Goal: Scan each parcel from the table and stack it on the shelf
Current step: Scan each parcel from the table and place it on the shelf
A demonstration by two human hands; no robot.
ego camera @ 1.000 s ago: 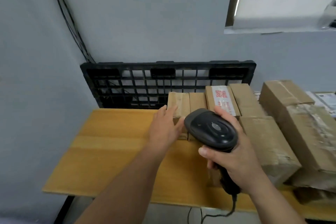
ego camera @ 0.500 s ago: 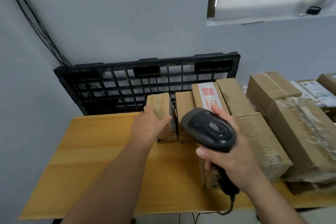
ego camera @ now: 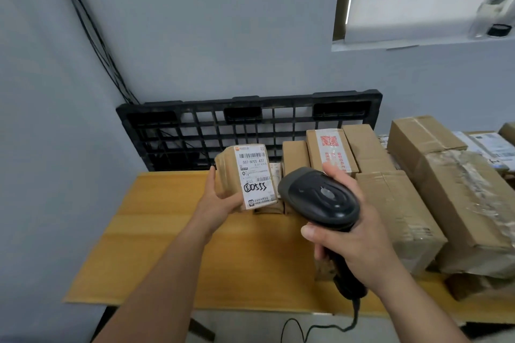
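Note:
My left hand (ego camera: pixel 220 200) grips a small brown parcel (ego camera: pixel 246 177) and holds it above the wooden table (ego camera: pixel 156 234), its white barcode label turned up towards me. My right hand (ego camera: pixel 351 234) grips a black barcode scanner (ego camera: pixel 320 197) by its handle. The scanner's head sits just right of the parcel, close to the label's edge. Several more brown parcels stand in a row behind, one with a red QR label (ego camera: pixel 330 150), and larger taped parcels (ego camera: pixel 398 214) lie at the right.
A black plastic pallet (ego camera: pixel 250 125) leans upright against the grey wall behind the table. The scanner's cable (ego camera: pixel 320 328) hangs below the table's front edge. Black cables run down the wall at the left. No shelf is in view.
My left hand has pulled the leftmost small parcel out of the row, lifted it and turned its label up. The scanner hand has stayed about where it was.

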